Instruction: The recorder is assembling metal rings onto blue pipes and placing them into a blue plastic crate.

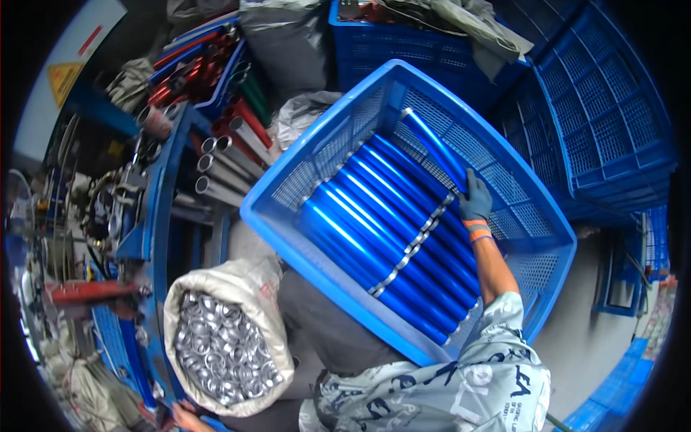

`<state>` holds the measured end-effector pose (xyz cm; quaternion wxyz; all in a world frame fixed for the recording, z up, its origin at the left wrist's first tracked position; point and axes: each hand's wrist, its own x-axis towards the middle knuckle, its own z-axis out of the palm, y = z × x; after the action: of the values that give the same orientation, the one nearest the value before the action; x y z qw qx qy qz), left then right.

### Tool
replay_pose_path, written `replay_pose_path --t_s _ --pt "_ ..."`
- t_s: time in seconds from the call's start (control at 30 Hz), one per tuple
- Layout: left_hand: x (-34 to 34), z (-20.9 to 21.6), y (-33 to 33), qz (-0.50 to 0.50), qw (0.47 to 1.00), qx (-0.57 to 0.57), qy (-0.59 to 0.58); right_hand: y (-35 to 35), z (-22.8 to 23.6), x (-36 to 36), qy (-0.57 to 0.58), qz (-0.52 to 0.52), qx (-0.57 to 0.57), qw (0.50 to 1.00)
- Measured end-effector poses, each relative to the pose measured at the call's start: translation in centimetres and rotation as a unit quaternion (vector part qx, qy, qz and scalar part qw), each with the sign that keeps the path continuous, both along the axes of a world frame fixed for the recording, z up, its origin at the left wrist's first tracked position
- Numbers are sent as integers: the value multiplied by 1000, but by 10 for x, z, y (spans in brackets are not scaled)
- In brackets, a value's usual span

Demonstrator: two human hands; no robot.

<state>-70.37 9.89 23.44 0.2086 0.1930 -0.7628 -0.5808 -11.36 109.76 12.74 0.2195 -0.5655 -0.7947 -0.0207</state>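
Observation:
My right hand, in a grey-blue glove with an orange band at the wrist, is closed round the near end of a shiny blue metal tube. That tube slants against the far wall of a big blue plastic crate. Beside it in the crate lie several more blue tubes in two rows, their silvery ends meeting in a line. At the bottom left edge, part of my left hand shows low beside the sack, near a blue metal frame; its fingers are too small and cut off to read.
A pale sack full of silvery metal rings stands left of the crate. Bare metal tubes stick out beyond it, near a blue machine frame. A bin of red parts and stacked blue crates stand behind.

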Motion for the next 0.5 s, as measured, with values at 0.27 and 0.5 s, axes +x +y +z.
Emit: replay_pose_path --t_s 0.27,0.5 --pt "158 27 91 -51 937 -248 -241 132 -106 -27 -109 -15 -70 991" --pt "212 29 93 -58 908 -340 -239 158 -157 -101 -90 67 -79 991"
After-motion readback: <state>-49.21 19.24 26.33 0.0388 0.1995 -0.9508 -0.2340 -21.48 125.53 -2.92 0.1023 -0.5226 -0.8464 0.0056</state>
